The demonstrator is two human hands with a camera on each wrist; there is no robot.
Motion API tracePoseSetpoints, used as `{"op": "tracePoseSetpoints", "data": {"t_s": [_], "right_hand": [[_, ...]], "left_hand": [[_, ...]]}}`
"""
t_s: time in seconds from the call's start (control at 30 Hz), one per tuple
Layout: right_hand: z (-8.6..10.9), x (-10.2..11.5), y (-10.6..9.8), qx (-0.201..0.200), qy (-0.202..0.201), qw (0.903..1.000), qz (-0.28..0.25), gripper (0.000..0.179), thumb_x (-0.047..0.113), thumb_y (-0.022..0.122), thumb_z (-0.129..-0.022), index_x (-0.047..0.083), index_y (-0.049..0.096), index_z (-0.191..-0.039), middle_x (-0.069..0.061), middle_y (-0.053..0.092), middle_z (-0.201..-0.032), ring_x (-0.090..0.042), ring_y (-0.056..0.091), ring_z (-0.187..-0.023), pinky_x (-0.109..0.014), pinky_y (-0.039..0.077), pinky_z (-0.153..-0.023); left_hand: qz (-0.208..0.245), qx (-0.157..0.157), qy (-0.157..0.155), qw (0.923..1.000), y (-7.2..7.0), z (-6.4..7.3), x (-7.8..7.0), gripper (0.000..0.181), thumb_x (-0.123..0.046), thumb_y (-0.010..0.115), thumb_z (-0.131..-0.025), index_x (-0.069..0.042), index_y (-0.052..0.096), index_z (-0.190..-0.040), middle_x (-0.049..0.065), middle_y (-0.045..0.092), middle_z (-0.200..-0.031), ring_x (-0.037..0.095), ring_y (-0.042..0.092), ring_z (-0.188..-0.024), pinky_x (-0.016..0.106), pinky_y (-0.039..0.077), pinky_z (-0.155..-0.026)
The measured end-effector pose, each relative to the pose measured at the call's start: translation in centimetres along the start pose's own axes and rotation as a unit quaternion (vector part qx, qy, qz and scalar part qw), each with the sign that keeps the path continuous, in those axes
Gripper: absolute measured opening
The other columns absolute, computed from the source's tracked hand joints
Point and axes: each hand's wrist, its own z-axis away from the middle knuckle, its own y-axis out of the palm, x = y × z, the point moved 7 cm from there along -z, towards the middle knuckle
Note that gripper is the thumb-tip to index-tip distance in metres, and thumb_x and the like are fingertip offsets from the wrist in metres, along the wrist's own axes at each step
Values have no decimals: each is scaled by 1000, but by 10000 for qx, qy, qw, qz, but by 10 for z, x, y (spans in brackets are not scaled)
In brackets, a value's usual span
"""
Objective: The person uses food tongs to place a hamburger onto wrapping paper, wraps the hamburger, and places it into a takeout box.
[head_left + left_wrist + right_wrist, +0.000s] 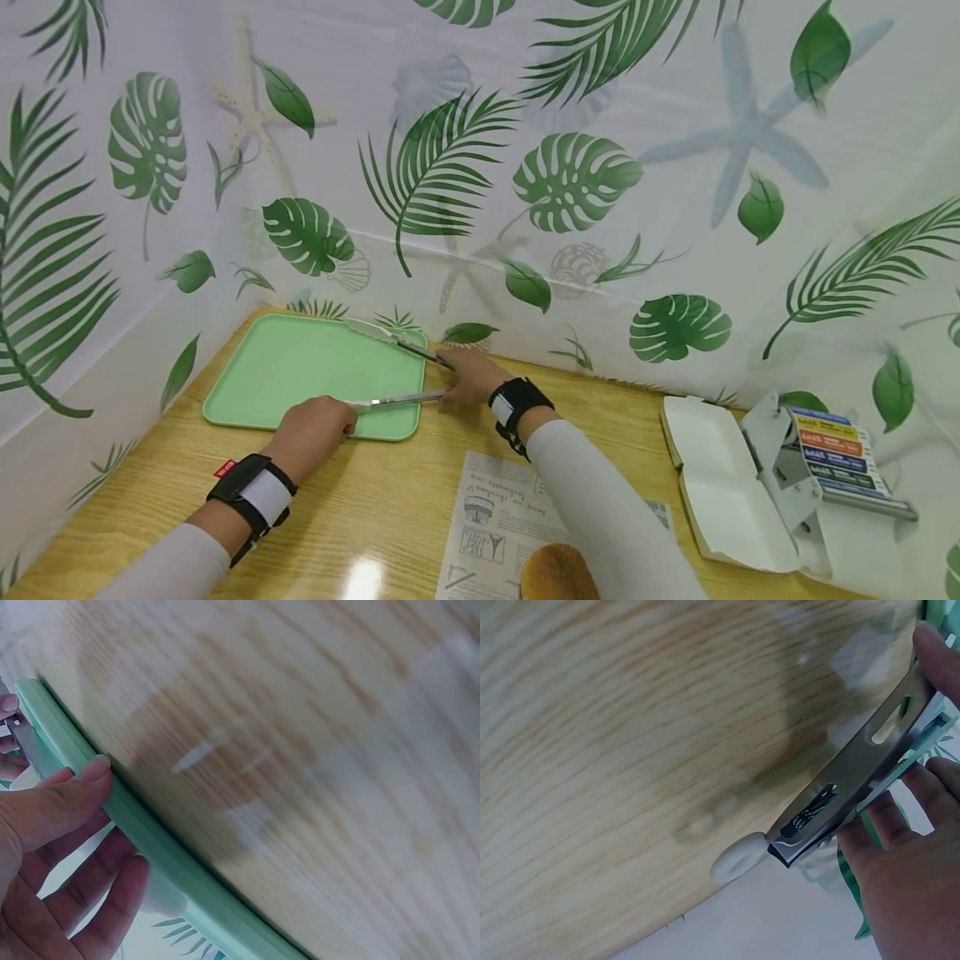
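A pair of tongs with metal arms and pale tips [369,330] is spread wide over a light green tray [300,358] on the wooden table. My right hand [472,377] grips the tongs at their joined end. In the right wrist view, a slotted metal arm [855,769] runs between my thumb and fingers, with a grey pull ring [739,857] at its end. My left hand [315,429] pinches the nearer arm close to its tip, which my fingers mostly hide. In the left wrist view, that hand [71,832] is beside the tray's rim [217,900].
A printed paper sheet [480,521] lies before me with a brown bun [558,573] on it, partly behind my right sleeve. At the right are an open white clamshell box [708,442] and a metal rack [772,450] bearing colourful printed packs [832,450]. Leaf-patterned cloth hangs behind.
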Motion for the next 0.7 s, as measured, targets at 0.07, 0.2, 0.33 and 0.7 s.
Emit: {"op": "tracePoseSetpoints", "data": {"t_s": [0.07,0.2,0.33,0.7], "right_hand": [[0,-1,1,1,31,10000,6,89,31,84,-85,7,37,-157,-11,45,-156,-30,40,-145,-43,31,-120],[2,-4,-1,37,181,9997,-131,92,33,84,-85,7,34,-158,-12,40,-159,-31,35,-148,-43,27,-121],[24,-16,-9,133,382,9988,-266,94,34,82,-87,6,29,-159,-16,33,-162,-35,27,-151,-47,22,-123],[135,-46,-60,-443,285,9969,-585,81,38,70,-96,4,31,-158,-21,36,-159,-41,39,-143,-54,35,-115]], "left_hand": [[27,8,-23,10000,-1,0,-1,55,15,64,-85,-21,28,-63,-7,18,-66,10,22,-62,26,16,-56],[41,39,-50,10000,-1,0,0,53,14,64,-85,-20,32,-62,-7,21,-65,10,23,-62,27,17,-56],[-80,44,47,9999,4,0,-7,40,11,67,-86,-16,51,-61,-7,36,-61,10,31,-61,25,25,-54],[-323,250,155,9990,1,0,-6,26,4,72,-88,-14,63,-70,-3,59,-69,11,48,-65,30,42,-54]]}}
